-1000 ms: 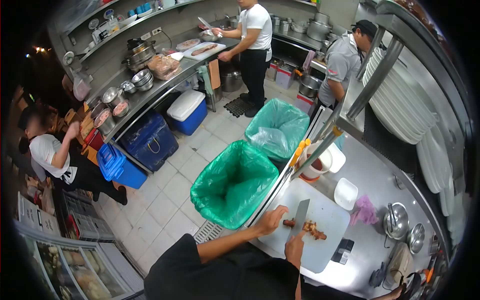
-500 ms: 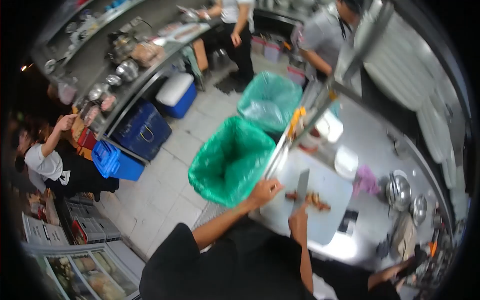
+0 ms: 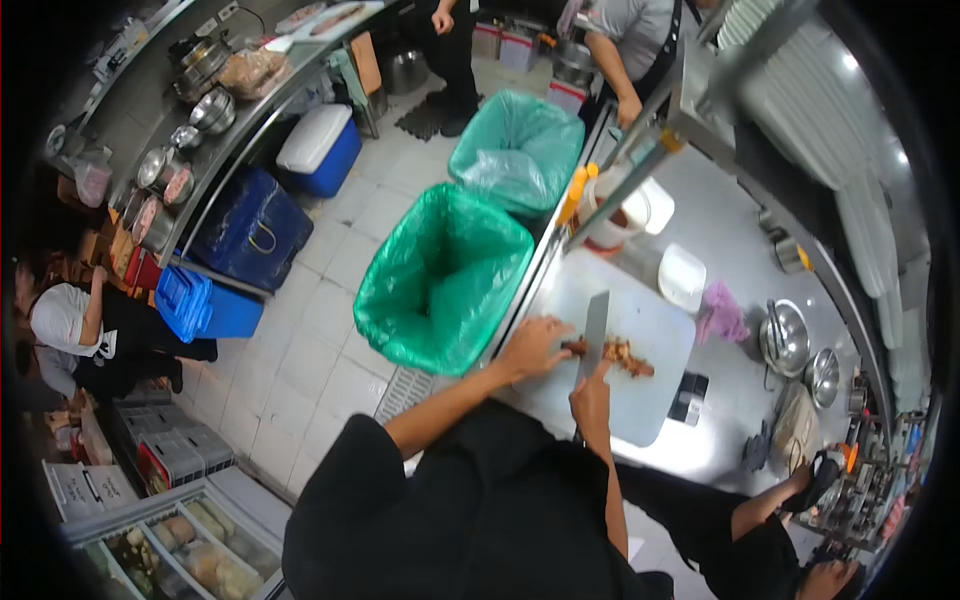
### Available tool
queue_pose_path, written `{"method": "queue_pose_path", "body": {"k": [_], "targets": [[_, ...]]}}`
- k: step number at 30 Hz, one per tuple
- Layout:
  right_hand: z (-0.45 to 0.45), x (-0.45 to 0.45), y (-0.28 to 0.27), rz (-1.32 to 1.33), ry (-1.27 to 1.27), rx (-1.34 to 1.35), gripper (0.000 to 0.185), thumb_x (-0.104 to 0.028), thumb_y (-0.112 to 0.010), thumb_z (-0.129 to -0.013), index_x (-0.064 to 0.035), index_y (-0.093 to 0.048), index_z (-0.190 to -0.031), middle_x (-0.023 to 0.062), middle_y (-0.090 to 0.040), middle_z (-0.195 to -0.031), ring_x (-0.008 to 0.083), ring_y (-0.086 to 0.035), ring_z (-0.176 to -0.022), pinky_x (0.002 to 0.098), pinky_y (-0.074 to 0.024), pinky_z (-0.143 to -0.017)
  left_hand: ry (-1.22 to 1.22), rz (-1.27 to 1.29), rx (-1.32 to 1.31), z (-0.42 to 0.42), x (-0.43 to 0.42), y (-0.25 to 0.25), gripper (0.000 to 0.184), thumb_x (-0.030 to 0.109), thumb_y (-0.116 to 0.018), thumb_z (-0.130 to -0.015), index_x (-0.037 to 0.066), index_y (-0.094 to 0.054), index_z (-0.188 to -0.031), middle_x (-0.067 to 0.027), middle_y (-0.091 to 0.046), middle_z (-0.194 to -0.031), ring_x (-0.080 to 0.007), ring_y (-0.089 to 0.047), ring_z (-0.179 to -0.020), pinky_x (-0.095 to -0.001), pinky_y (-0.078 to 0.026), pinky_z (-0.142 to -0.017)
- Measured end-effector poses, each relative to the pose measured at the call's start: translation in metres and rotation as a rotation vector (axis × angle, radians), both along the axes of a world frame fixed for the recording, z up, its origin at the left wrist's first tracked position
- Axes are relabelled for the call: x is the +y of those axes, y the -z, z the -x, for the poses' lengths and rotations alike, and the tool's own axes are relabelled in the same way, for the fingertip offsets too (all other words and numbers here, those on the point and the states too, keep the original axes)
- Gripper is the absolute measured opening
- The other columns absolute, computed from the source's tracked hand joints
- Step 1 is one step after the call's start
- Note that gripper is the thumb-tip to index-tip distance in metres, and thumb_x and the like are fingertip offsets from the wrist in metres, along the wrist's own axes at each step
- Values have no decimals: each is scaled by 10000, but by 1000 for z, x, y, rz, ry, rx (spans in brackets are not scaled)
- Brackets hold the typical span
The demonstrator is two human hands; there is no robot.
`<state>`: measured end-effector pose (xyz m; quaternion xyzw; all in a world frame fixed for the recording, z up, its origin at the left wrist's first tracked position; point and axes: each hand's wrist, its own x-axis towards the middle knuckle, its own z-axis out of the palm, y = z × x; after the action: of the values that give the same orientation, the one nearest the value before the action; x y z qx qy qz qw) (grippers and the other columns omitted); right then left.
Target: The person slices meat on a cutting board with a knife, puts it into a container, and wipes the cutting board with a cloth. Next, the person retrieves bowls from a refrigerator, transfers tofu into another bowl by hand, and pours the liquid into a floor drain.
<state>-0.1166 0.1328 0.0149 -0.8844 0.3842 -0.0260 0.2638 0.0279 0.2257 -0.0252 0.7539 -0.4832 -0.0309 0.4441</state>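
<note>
Most meat (image 3: 632,362), right of centre in the frame, looks chopped to me, with one piece (image 3: 576,348) left at the left hand (image 3: 536,347), whose grip I cannot tell, the right hand (image 3: 591,400) clasping the knife (image 3: 596,322)

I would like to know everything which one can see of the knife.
The knife has a broad, flat, grey blade, metal by its look, with a squared-off far end. It points away from the person, over the pale board, between a small brown piece of food and a larger chopped heap. The right hand grips the handle, which is mostly hidden. Whether the edge touches food or board cannot be told.
</note>
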Motion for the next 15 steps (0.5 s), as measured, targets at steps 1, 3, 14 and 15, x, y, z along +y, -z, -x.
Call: {"method": "queue_pose_path", "body": {"k": [1, 3, 14, 15], "targets": [[-2, 3, -8, -30, 19, -10, 376, -78, -448, -895, 6, -293, -1228, 336, -593, -717, 516, -585, -694, 580, -445, -580, -4, 16, -52, -5, -5, 3, 335, 299, -691, -812, 140, -630, -1101, -85, -649, -1017, -268, -585, -979, -421, -418, -844], [-3, 3, -9, -15, -1, -5, 637, -57, -537, -861, 57, -177, -1373, 358, -595, -764, 522, -589, -722, 570, -455, -608, 20, -27, -110, -6, -7, 12, 293, 317, -673, -826, 151, -648, -1067, -65, -653, -1009, -248, -581, -967, -415, -410, -854], [17, 19, -13, 24, 24, 34, 320, -39, -517, -875, 42, -319, -1114, 341, -580, -693, 521, -575, -662, 574, -438, -561, -52, 44, -177, -2, -6, 33, 247, 341, -710, -806, 159, -681, -971, -12, -634, -901, -184, -564, -927, -361, -371, -798], [23, 19, -11, -9, 12, 35, 377, -54, -527, -870, 51, -307, -1158, 349, -583, -707, 524, -579, -685, 576, -443, -589, -42, 45, -179, -3, -4, 30, 247, 341, -710, -806, 159, -681, -971, -12, -634, -901, -184, -564, -927, -361, -371, -798]]}}
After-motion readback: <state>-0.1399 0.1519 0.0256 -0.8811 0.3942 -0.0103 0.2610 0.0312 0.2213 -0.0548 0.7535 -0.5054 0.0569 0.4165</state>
